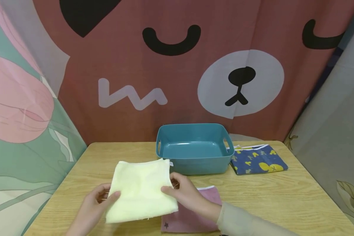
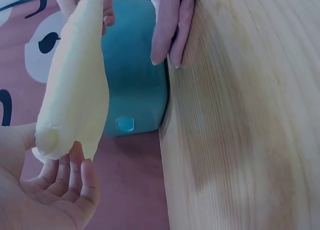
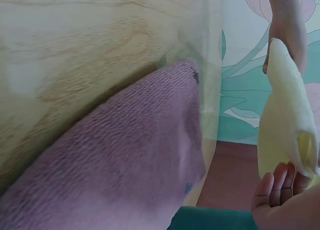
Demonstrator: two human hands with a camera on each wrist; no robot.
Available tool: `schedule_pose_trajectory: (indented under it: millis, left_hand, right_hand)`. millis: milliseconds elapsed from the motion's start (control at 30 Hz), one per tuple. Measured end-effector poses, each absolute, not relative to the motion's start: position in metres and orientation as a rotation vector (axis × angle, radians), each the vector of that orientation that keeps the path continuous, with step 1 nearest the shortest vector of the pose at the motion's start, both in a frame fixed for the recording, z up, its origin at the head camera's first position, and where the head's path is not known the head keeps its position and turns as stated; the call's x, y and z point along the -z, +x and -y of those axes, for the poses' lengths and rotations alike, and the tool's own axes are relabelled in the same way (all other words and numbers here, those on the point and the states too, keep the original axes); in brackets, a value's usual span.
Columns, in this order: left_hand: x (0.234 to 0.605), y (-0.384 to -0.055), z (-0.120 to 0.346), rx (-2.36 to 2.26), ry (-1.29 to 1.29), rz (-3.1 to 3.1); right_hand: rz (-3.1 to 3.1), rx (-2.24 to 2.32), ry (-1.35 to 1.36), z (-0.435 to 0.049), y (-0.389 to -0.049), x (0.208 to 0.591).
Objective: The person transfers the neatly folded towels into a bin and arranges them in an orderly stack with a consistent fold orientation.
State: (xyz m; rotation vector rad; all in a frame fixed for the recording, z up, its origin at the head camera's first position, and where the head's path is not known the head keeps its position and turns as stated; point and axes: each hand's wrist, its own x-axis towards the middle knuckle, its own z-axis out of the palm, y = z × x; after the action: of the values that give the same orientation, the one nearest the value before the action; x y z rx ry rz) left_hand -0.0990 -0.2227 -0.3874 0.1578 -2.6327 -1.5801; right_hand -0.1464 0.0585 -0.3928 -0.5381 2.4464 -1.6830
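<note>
A folded pale yellow towel (image 1: 141,191) is held up above the table, tilted toward the head camera. My left hand (image 1: 95,205) pinches its left edge, thumb on the front face and fingers behind. At the right edge my right hand (image 1: 188,193) grips it the same way. In the left wrist view the towel (image 2: 75,79) appears edge-on between both hands. Beneath the right hand a folded pink towel (image 1: 191,213) with a small dark star lies on the table, partly hidden by the yellow towel and the right forearm.
A teal plastic basket (image 1: 199,165) with cut-out handles stands at the back of the wooden table (image 1: 286,203). Right of it lies a folded blue towel (image 1: 256,160) with yellow figures. A curtain with a bear print (image 1: 177,75) hangs behind the table.
</note>
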Motion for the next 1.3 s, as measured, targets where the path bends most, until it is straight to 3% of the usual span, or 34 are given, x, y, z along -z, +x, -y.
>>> schedule_pose_trajectory:
  millis: [633,1300]
  left_hand:
    - [0.389,-0.108,0.190,1.697,0.083,2.635]
    - [0.387,-0.121,0.162,1.755,-0.083,2.652]
  right_hand:
    - [-2.405,1.769,-0.356,-0.102,-0.140,0.387]
    - [-2.378,1.880,-0.362,-0.141,-0.136,0.384]
